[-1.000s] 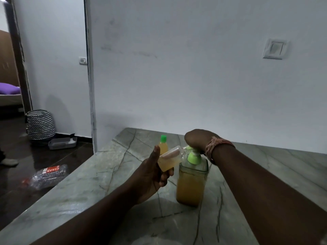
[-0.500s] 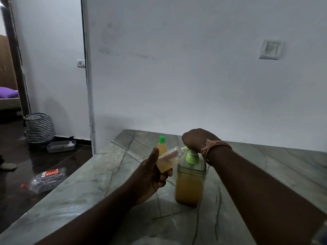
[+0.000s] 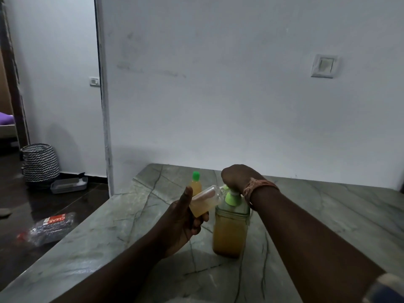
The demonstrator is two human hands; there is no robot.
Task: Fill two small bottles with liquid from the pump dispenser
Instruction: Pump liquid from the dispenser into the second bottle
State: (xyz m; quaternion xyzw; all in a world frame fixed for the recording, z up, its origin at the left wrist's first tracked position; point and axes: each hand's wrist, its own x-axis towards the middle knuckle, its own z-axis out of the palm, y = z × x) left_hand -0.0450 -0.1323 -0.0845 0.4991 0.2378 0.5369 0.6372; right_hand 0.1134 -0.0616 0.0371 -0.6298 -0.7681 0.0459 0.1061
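A: How far along does the filling look?

B: About halfway, I'd judge. One small capped bottle (image 3: 196, 185) with a green top stands on the desk (image 3: 328, 215) toward its far edge, holding yellow liquid, so that one seems done. The second, an open bottle (image 3: 205, 201), is only partly filled.

A: Where is that second one?

B: Tilted, its mouth up against the spout of the pump dispenser (image 3: 230, 228), which stands near the middle of the desk, still well stocked with amber liquid.

A: And the hands?

B: The left hand (image 3: 182, 224) has its fingers curled round the lower part of the open bottle, thumb raised alongside. The right hand (image 3: 237, 178) is bent down over the green pump head, fingers closed on top of it and pressing; a woven band sits on that wrist.

A: What's left?

B: More pumping, I'd guess, then a cap for it. I can't see a loose cap anywhere.
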